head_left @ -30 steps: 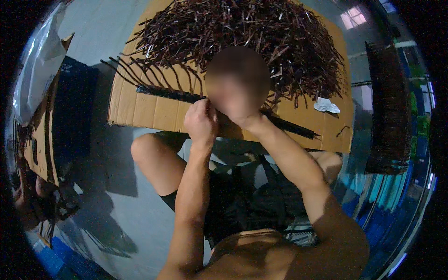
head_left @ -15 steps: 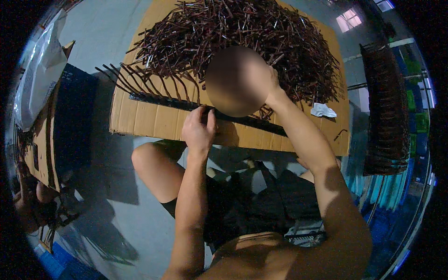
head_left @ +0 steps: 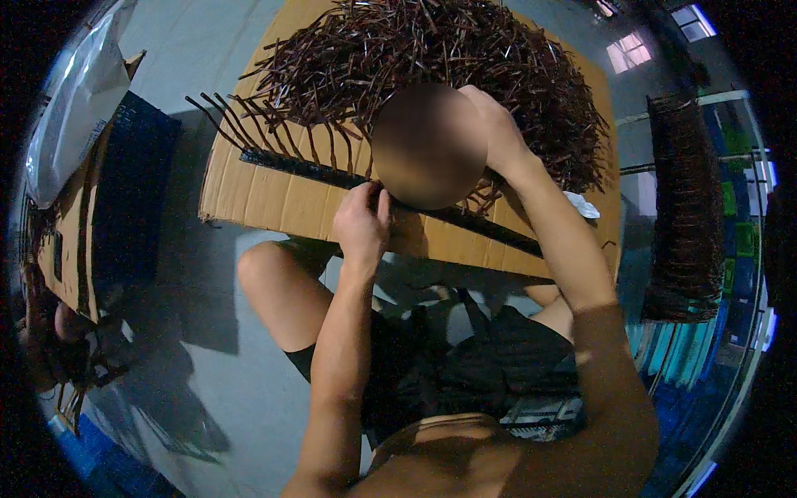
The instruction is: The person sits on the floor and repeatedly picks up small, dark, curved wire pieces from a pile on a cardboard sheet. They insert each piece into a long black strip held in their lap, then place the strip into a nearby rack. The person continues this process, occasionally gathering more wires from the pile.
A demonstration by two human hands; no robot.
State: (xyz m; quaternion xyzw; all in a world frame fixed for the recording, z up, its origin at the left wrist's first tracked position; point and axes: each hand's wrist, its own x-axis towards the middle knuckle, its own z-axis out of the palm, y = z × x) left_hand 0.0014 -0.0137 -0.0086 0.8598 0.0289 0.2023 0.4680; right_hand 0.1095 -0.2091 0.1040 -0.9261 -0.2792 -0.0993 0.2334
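A long black bar (head_left: 309, 173) lies slantwise across the cardboard (head_left: 270, 202), and several bent brown rods (head_left: 314, 143) stick out from its left part. My left hand (head_left: 363, 226) is closed at the bar's near edge, thumb and forefinger pinching it around the middle. Beyond the bar, my right hand (head_left: 496, 131) is at the near side of a large heap of short brown rods (head_left: 531, 75). A round blurred patch hides its fingertips and the bar's middle, so what it holds, if anything, does not show.
A crumpled white paper scrap (head_left: 583, 205) lies by the cardboard's right edge. To the left stands a dark blue box (head_left: 137, 191) with a clear plastic bag (head_left: 79, 116) on it. A rack of dark brown rods (head_left: 685, 207) stands at right. My knees are under the cardboard's near edge.
My right hand has moved slightly right and away from me, beside the heap. My left hand stays on the bar, whose slant has grown a little steeper in view.
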